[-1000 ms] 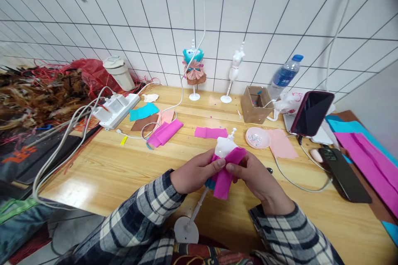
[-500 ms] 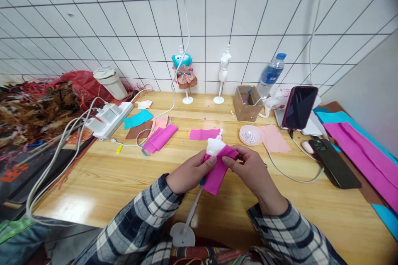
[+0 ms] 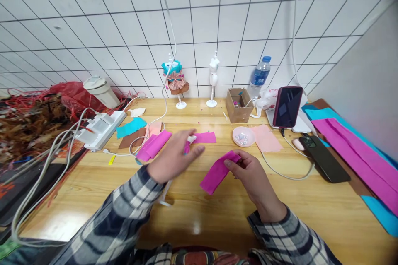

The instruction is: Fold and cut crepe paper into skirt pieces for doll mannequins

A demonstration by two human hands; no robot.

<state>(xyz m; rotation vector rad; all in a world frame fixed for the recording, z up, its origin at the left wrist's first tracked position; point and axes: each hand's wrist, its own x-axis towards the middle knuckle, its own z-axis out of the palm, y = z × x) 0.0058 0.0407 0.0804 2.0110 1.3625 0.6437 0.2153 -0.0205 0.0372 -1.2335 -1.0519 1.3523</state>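
Observation:
My right hand point(image 3: 248, 169) pinches one end of a folded magenta crepe-like strip point(image 3: 216, 176), which slants down to the left above the table. My left hand point(image 3: 174, 155), slightly blurred, has its thumb and fingers spread beside a small white dress-form mannequin point(image 3: 192, 138). That mannequin is mostly behind the hand; some magenta shows on its body, and part of its stand point(image 3: 166, 201) appears below. Just behind it lies another magenta piece point(image 3: 207, 137). A pink dish point(image 3: 244, 140) of small shiny beads or gems sits beyond my right hand.
At the wall stand a dressed mannequin point(image 3: 175, 78) and a bare mannequin point(image 3: 213, 74). A cardboard box point(image 3: 239, 109), water bottle point(image 3: 260, 75) and propped phone point(image 3: 289, 107) are at the back right. Another phone point(image 3: 325, 159) lies right. Left are coloured scraps point(image 3: 154, 145) and a power strip point(image 3: 101, 130).
The magenta strip has come away from the mannequin and stays in my right hand. My left hand has moved left and forward with the mannequin, its fingers now spread. The view has shifted slightly.

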